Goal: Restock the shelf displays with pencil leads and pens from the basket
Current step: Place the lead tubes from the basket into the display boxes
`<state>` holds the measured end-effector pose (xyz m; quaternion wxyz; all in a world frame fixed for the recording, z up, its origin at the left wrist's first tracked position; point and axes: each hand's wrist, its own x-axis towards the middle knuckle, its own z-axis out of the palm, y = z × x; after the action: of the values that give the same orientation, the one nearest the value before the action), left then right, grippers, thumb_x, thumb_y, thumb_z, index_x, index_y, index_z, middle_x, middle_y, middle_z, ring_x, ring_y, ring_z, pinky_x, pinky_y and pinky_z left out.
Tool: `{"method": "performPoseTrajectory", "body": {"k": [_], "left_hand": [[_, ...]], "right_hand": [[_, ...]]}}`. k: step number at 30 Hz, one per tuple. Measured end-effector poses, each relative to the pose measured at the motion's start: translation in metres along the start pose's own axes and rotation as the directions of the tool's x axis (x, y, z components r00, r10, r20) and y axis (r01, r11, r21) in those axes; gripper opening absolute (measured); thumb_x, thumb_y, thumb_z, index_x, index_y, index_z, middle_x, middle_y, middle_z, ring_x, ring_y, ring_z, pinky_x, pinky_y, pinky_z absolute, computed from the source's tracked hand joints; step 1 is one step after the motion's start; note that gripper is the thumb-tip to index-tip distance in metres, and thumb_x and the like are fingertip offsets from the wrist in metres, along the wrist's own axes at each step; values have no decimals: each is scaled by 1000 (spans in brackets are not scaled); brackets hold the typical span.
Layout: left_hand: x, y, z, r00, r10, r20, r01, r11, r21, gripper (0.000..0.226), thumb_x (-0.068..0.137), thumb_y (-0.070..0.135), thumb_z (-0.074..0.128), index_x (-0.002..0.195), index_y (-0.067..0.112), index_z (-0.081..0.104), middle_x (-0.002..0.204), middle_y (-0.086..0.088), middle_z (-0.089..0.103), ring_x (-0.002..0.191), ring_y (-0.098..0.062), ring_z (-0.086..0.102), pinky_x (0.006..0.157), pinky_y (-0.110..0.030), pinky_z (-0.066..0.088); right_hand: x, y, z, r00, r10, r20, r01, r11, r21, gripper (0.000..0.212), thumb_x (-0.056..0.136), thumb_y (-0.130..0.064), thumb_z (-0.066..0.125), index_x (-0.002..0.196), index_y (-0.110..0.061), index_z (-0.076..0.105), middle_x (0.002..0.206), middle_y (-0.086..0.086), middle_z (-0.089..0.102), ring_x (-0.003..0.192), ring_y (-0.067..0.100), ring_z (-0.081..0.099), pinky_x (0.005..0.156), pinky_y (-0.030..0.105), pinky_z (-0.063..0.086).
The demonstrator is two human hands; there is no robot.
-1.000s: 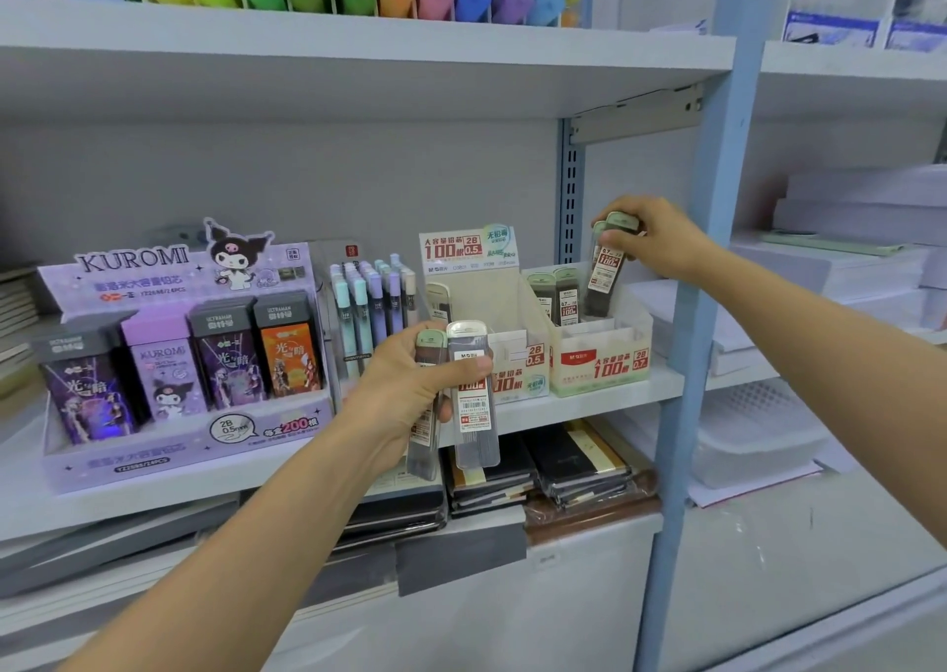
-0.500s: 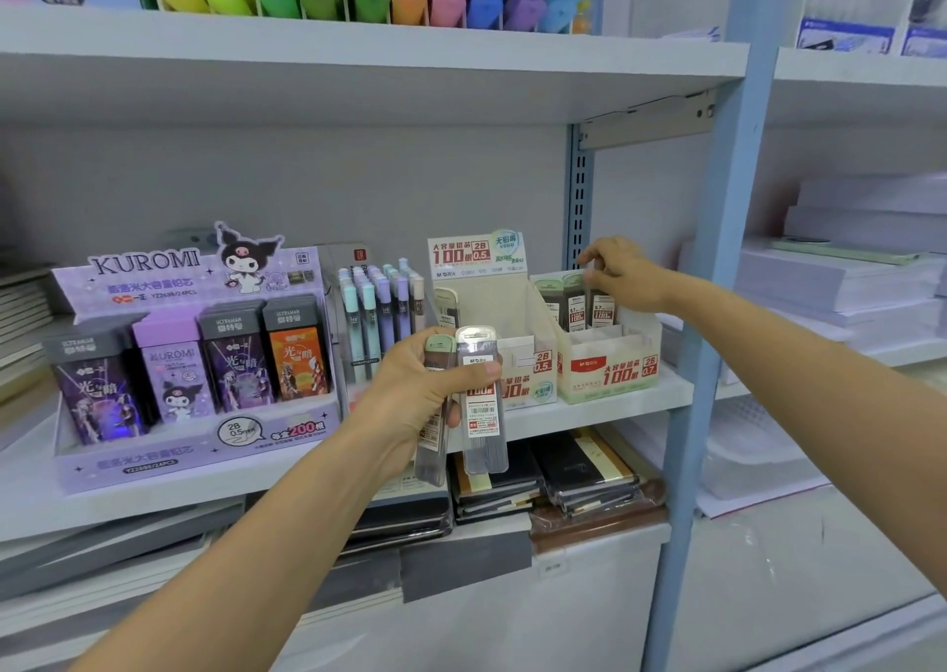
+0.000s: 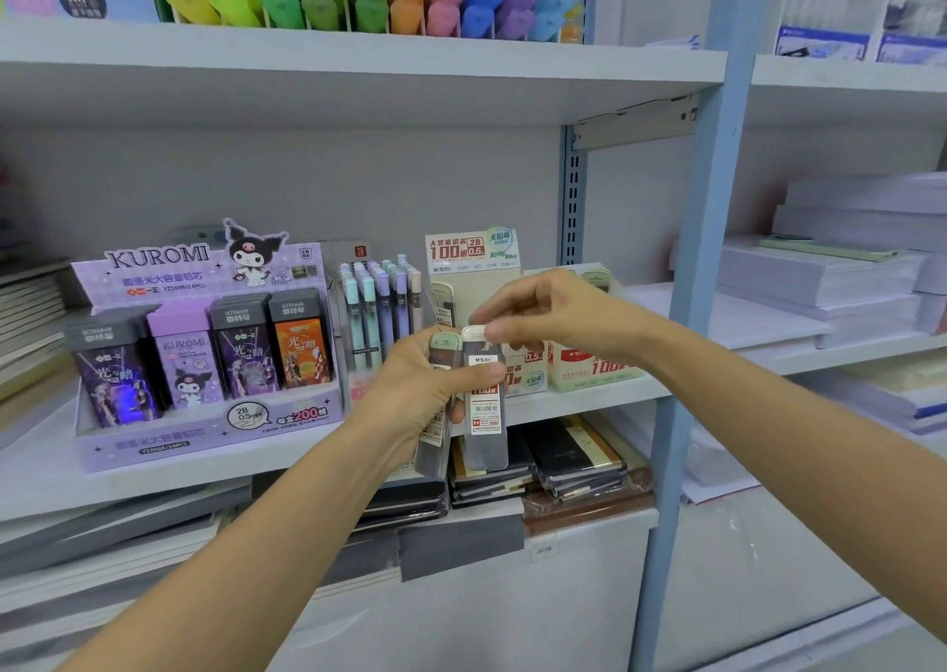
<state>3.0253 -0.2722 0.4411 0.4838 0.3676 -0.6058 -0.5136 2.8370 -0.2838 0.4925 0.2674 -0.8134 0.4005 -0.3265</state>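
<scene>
While left hand [image 3: 423, 389] grips cases [image 3: 485, 418], right [image 3: 556, 313] pinches

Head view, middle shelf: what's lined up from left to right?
Kuromi lead display → pastel pens → 2B 0.5 lead box → second lead box → blue upright → white paper stacks

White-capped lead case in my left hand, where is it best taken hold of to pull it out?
Pinch the white cap from above: the white-capped lead case stands upright, its cap clear above the left hand, whose thumb covers the middle.
</scene>
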Motion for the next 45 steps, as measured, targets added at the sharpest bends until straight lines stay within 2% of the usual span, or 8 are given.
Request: {"method": "performPoseTrajectory", "body": {"k": [3, 7, 10, 17, 24, 30, 35, 45], "left_hand": [[-7, 3, -1, 1000, -7, 22, 8, 1000, -16, 39, 69, 7, 82, 103, 1, 64, 91, -20, 72, 55, -15, 58, 43, -21, 44], [-11, 10, -8, 999, -32, 25, 35, 992, -120, 18, 86, 2, 66, 102, 7, 64, 96, -12, 74, 77, -17, 71, 64, -28, 57], [-14, 13, -21, 999, -25, -21, 22, 991, -133, 18, 94, -3, 50, 106, 5, 62, 99, -11, 74, 91, -22, 70, 82, -34, 58], [-21, 13, -46, 995, 42, -88, -53, 991, -121, 19, 93, 5, 57, 111, 2, 63, 103, -14, 74, 88, -25, 72, 74, -28, 60], [-20, 7, -57, 993, 51, -105, -66, 986, -151, 17, 90, 5, 61, 106, 7, 68, 94, -13, 75, 81, -22, 74, 68, -25, 59], [-16, 6, -58, 996, 37, -77, -50, 985, -168, 20, 84, 7, 65, 104, 7, 68, 92, -14, 75, 82, -23, 74, 67, -24, 58], [-14, 5, -57, 996, 35, -78, -49, 982, -181, 33, 72, 15, 71, 103, 5, 66, 93, -13, 76, 79, -22, 74, 64, -24, 58], [-14, 3, -54, 995, 11, -98, -28, 984, -176, 38, 69, 15, 73, 104, 2, 64, 91, -14, 76, 78, -22, 74, 62, -26, 58]], "right_hand": [[2, 3, 4, 999, 11, 40, -13, 998, 64, 24, 86, -20, 70, 107, -9, 70, 106, 15, 70, 101, 39, 62, 94, 56, 49], [1, 4, 1, 1000, 18, 8, -19, 990, 139, 18, 93, -18, 60, 108, -8, 63, 92, 3, 72, 80, 14, 64, 72, 26, 54], [7, 1, -9, 984, 26, -175, -2, 991, 133, 11, 96, -19, 56, 104, -14, 61, 86, -5, 73, 73, 4, 65, 65, 16, 51], [39, 1, -26, 846, 13, -533, 56, 992, 112, 13, 96, -22, 57, 104, -12, 61, 91, 2, 74, 83, 12, 67, 66, 20, 52], [77, 11, -15, 816, -75, -573, -15, 988, -151, 8, 95, -27, 60, 100, -21, 58, 81, -14, 63, 70, -5, 59, 52, 2, 41], [86, 33, -9, 872, -39, -488, -89, 968, -237, 12, 96, -22, 58, 107, -17, 59, 93, 0, 66, 76, -1, 59, 57, 13, 41], [89, 34, -13, 874, -59, -483, -86, 958, -273, 11, 96, -22, 58, 106, -18, 61, 83, -7, 64, 74, 0, 59, 51, 9, 39], [89, 43, -5, 919, -14, -394, -135, 928, -347, 19, 90, -21, 67, 107, -15, 70, 103, 3, 71, 84, 8, 62, 72, 17, 45]]}}
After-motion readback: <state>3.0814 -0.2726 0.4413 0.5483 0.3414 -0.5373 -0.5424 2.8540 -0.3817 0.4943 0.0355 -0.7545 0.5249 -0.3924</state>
